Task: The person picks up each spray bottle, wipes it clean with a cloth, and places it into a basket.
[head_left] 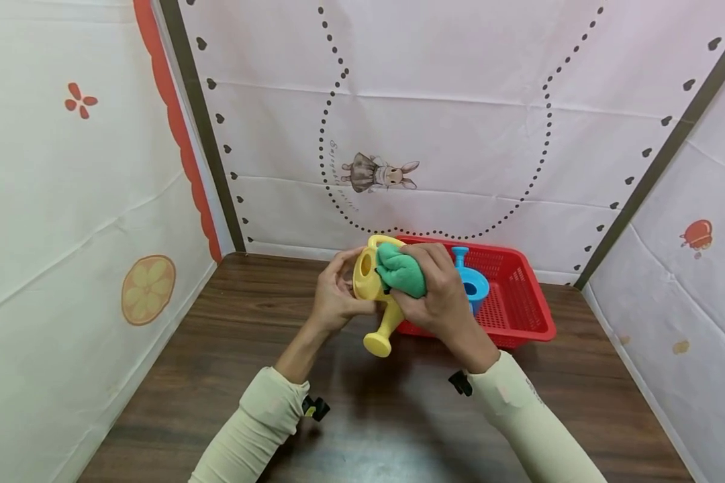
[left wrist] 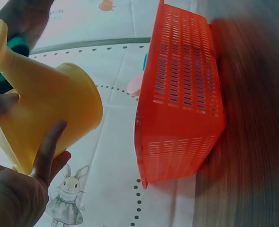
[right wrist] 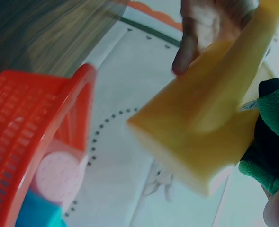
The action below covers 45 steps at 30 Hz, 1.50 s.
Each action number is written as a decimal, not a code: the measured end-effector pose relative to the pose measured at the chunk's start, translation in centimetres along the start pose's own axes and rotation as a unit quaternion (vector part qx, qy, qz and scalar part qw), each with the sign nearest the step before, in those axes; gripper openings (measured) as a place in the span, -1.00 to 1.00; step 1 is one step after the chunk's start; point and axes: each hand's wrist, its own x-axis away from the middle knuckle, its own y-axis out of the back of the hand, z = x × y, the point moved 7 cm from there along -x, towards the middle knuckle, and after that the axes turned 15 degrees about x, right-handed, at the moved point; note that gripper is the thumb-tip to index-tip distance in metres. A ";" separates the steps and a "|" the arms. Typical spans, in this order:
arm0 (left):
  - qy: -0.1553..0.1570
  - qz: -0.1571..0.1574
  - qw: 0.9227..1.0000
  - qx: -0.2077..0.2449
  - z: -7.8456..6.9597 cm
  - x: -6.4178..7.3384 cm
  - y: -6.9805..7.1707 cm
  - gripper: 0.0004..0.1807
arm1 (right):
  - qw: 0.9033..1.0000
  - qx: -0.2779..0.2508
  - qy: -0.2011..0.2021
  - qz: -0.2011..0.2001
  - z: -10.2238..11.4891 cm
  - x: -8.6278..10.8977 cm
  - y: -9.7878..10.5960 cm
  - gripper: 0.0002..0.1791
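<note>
A yellow toy watering can (head_left: 370, 287) is held up over the table in my left hand (head_left: 332, 296). My left thumb and fingers curl round its body, and its spout (head_left: 389, 320) points toward me. In the left wrist view, several fingers (left wrist: 45, 151) press along the can's side. My right hand (head_left: 446, 295) grips a bunched green cloth (head_left: 402, 270) against the can near the handle. The right wrist view shows the cloth (right wrist: 277, 111), with dark parts, beside the can's wall (right wrist: 196, 127).
Just behind the hands stands a red perforated basket (head_left: 534, 322) on the brown wooden table (head_left: 260, 302). It holds a blue watering can (head_left: 478, 278) and a pink sprinkler head (right wrist: 58, 176). Printed cloth walls (head_left: 459, 154) rise at the back and both sides.
</note>
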 end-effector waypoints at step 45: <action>-0.016 -0.061 0.998 -0.011 -1.3 0.0 0.6 0.12 | 0.991 0.005 -0.130 0.028 -6.8 2.4 0.4 -0.42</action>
